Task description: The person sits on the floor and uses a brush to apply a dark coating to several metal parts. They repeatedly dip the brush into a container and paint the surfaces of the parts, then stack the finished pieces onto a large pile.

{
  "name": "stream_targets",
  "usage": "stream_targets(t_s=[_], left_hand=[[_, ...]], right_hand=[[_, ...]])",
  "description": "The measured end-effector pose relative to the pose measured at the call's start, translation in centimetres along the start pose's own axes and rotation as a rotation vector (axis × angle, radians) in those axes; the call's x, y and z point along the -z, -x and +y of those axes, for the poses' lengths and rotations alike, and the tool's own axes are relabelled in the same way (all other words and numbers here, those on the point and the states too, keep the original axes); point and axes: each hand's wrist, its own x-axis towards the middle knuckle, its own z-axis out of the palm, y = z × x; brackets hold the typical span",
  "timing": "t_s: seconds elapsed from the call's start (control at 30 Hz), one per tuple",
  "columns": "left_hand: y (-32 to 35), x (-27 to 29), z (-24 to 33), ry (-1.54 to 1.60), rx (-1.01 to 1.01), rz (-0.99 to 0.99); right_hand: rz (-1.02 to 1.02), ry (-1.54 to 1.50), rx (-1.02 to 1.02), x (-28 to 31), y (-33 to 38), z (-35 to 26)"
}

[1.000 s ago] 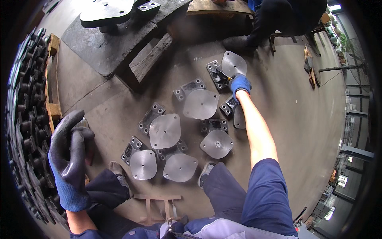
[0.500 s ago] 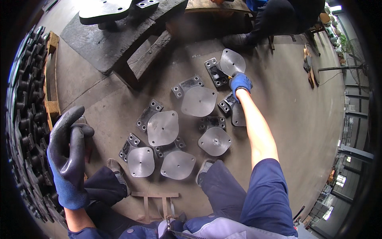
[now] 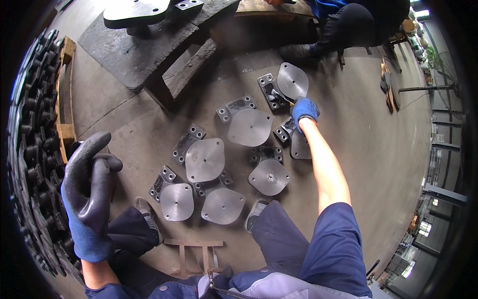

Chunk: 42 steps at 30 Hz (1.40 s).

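My right hand, in a blue glove, is closed round a thin tool with a dark tip and a bit of yellow, which looks like a paintbrush; most of it is hidden. The tip is beside the black bracket of the farthest metal part, next to its round plate. That bracket has glossy black patches. Under my right wrist lies another part, partly covered by the arm. My left hand, in a blue glove with a dark coating, is raised at the left, fingers loosely curved and apart, holding nothing visible.
Several more plates with brackets lie on the floor between my feet and the hand. A dark bench bears another plate. Stacked dark parts and a wooden pallet line the left. A person sits at the far right.
My right hand has shifted slightly nearer and to the right with the paintbrush, away from the far plate. My left hand has drifted slightly right.
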Motion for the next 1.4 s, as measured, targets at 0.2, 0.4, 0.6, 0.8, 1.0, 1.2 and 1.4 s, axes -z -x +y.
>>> stream_targets(t_s=[0.2,0.4,0.6,0.8,1.0,1.2,1.4], left_hand=[[0.0,-0.2,-0.4,-0.042,-0.038,0.020],[0.2,-0.3,0.1,-0.048,-0.040,0.027],[0.0,-0.3,-0.4,-0.035,-0.052,0.026],[0.0,-0.3,0.0,-0.025,-0.012,-0.012],[0.1,-0.3,-0.1,-0.061,-0.042,0.004],[0.0,-0.3,0.2,-0.091,-0.085,0.001],[-0.2,-0.3,0.1,-0.082,-0.132,-0.018]], right_hand=[[-0.002,-0.007,0.008,0.9,1.8,-0.8],[0.036,-0.016,0.044,0.2,2.2,-0.3],[0.038,-0.085,0.021,0.0,2.8,-0.5],[0.041,-0.071,-0.001,-0.8,2.0,-0.2],[0.052,-0.066,-0.004,0.8,2.5,-0.9],[0.054,-0.031,0.014,1.6,2.5,-1.0],[0.071,-0.008,0.007,0.0,1.6,0.0]])
